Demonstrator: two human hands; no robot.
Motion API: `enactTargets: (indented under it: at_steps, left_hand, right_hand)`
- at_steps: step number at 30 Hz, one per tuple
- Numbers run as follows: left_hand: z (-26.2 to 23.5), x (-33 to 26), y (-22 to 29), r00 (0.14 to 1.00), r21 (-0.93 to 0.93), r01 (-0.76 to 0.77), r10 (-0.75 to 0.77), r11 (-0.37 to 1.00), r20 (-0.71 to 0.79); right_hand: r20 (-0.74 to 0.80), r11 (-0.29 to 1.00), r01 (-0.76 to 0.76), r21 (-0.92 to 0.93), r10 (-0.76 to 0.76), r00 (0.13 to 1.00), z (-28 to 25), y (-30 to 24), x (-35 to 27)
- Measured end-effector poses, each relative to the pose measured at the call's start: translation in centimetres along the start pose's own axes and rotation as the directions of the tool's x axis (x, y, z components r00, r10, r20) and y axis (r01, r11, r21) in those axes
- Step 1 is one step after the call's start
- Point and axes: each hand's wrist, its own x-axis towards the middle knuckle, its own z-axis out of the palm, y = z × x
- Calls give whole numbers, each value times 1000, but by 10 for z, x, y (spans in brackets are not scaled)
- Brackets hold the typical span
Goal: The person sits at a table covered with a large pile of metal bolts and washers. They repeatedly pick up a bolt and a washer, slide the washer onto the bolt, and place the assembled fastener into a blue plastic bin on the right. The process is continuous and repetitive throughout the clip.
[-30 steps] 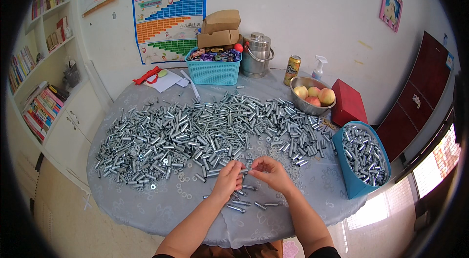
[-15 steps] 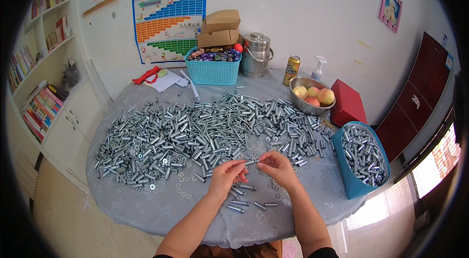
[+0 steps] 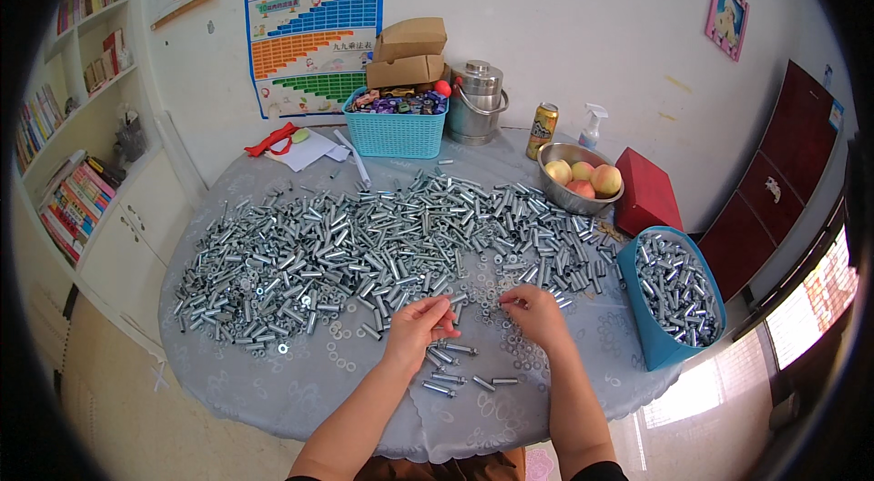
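Steel everywhere: a wide heap of bolts and sleeves covers the round table, loose washers scattered along its near edge. My left hand pinches one bolt by its shank, fingertips closed on it, just above the cloth. My right hand has thumb and forefinger closed on a small piece, probably a washer or nut; too small to tell. The two parts sit close together, not yet joined, between heap and table edge.

To do this well, I judge: keep the bolt level and steady, bring the small part square to its tip, work low over the cloth so a dropped piece stays near. A few finished-looking pieces lie just beside my left wrist.

Right of me, a blue tub holds more bolts. Far side: turquoise basket carrying two brown cardboard boxes, steel canister, yellow can, spray bottle, metal bowl of peaches, red box. On the wall, a striped chart poster in pink, blue, orange, green; small pink-framed picture to the right.
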Motion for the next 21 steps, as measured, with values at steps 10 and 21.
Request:
enactTargets:
  at_steps: [10,21]
  left_hand:
    - [-1,1,0,1000,9,23,-24,1000,18]
    - [-2,0,-1,998,25,47,-48,999,43]
  right_hand:
    - [126,993,33,-111,-19,992,-7,-10,-5]
    - [140,926,235,-294,-201,970,12,-8,-4]
